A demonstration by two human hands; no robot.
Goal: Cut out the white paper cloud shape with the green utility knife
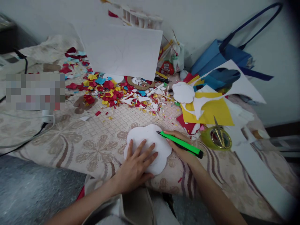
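Observation:
A white scalloped, flower-shaped sheet (161, 156) lies near the front edge of the table. Spread flat on its lower left part is my left hand (137, 165), fingers apart. My right hand (179, 145), at the sheet's right side, grips a green and black pen or cutter (180, 142). Its dark tip points left, over the upper right part of the sheet; whether it touches the surface cannot be told. The lower part of the tool extends past my fingers to the right.
Coloured paper scraps (110, 90) cover the back middle. A large white board (124, 50) stands behind them. At right are yellow paper (211, 109), scissors (220, 137) on a yellow-green roll, a cut-out white sheet (248, 84) and a blue bag (211, 57). Cables (30, 142) run at left.

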